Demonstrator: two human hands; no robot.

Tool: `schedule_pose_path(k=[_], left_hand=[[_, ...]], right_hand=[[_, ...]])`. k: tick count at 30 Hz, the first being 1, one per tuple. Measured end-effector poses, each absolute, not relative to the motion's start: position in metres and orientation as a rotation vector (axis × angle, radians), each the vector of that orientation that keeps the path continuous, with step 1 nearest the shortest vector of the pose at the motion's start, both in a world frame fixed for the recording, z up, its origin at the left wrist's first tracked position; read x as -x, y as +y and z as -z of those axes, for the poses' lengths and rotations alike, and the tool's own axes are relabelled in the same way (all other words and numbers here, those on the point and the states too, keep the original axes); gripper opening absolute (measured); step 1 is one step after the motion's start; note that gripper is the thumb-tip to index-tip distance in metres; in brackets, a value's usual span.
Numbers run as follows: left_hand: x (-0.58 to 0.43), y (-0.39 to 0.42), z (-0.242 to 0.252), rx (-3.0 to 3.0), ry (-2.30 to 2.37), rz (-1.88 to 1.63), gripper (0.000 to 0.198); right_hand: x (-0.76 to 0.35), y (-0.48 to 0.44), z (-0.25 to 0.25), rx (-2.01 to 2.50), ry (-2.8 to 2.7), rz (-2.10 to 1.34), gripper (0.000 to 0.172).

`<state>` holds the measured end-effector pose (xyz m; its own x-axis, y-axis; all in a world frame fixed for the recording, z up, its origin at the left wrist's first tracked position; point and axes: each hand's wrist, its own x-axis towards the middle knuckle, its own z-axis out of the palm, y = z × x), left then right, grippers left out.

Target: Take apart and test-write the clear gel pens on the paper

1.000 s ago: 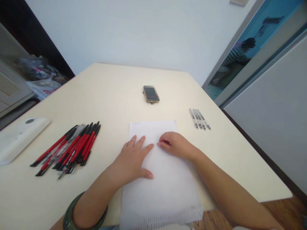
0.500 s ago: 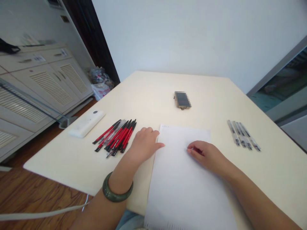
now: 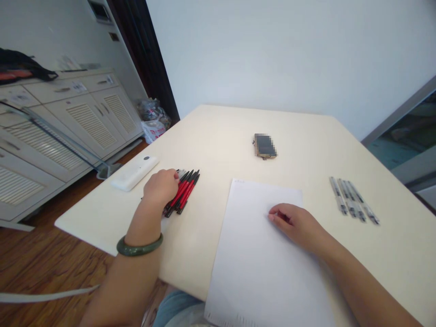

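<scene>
Left hand (image 3: 160, 187): your fingers curl down over the pile, out of sight — whether they grip, I cannot tell.
Slim red-and-black plastic pens (image 3: 187, 195): bunched beneath and beside your left fingers.
Right hand (image 3: 294, 222): tips drawn narrow, nothing visible between (perhaps steadying).
Large white rectangular paper sheet (image 3: 252, 259): under your right fingers, seemingly kept flat.

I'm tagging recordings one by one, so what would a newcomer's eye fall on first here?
Probably the red-and-black pens at the left of the pale table, with the left hand over them and a dark green bangle on that wrist. Next, the white paper at the table's near edge, where the right hand rests with curled fingers. Four clear pens lie to the right of the paper.
</scene>
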<state>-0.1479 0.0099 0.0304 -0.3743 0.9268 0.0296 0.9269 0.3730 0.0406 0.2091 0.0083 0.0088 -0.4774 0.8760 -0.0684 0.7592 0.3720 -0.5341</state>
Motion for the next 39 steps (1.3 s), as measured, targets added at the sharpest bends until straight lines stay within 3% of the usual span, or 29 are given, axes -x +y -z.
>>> schedule_pose_path(k=[11,24,31,36,39], left_hand=[[0.172,0.018,-0.011,1.663,-2.768,0.019,0.044],[0.155,0.012,-0.026,1.546,-2.696,0.194,0.043],[0.051,-0.003,-0.051,2.358,-2.429,1.002,0.029],[-0.017,-0.01,-0.048,3.036,-2.498,1.469,0.026],[-0.035,-0.01,-0.043,3.088,-2.553,1.79,0.024]], right_hand=[[-0.21,0.01,-0.005,1.449,-2.405,-0.738,0.027],[-0.209,0.008,-0.009,1.439,-2.367,-0.756,0.028],[-0.208,0.005,-0.01,1.354,-2.184,-0.872,0.026],[-0.202,-0.006,-0.018,1.125,-1.942,-1.342,0.027],[-0.197,-0.011,-0.022,1.008,-1.871,-1.524,0.027]])
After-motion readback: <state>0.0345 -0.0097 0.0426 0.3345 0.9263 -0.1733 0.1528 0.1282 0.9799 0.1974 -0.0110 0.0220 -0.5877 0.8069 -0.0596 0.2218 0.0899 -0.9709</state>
